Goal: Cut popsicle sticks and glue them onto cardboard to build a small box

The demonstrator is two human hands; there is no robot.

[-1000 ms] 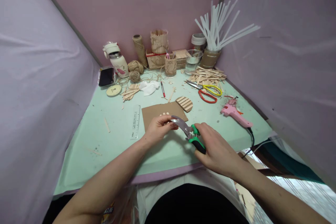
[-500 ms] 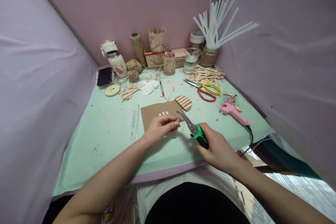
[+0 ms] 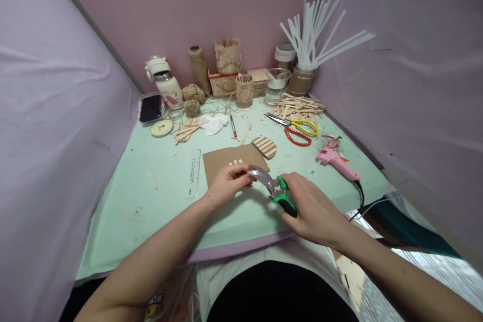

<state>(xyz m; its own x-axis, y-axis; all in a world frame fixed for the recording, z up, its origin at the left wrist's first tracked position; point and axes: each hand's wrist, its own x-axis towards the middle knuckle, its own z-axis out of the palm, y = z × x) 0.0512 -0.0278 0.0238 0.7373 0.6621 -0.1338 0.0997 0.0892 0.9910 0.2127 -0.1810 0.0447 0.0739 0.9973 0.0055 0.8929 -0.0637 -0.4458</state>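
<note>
My right hand (image 3: 307, 204) grips the green and black handles of the pruning shears (image 3: 284, 196). Their metal blades are parted, and the tips reach the fingertips of my left hand (image 3: 230, 181). Thumb and fingers of that hand are pinched together over the near part of a brown cardboard sheet (image 3: 222, 158); whatever they hold is too small to make out. Several short pale stick ends (image 3: 236, 162) show on the cardboard just beyond my left hand. A rounded cardboard piece with wooden strips (image 3: 264, 147) lies at the sheet's back right corner.
A clear ruler (image 3: 193, 173) lies left of the cardboard. Scissors (image 3: 298, 128) and a pink glue gun (image 3: 337, 162) are on the right. Behind stand a bottle (image 3: 169, 91), a cup of water (image 3: 276, 88), twine balls (image 3: 193, 94) and piled wooden sticks (image 3: 298, 105).
The shears have moved left, up to my left fingertips, and their blades and handles have opened. My left hand has stayed nearly in place.
</note>
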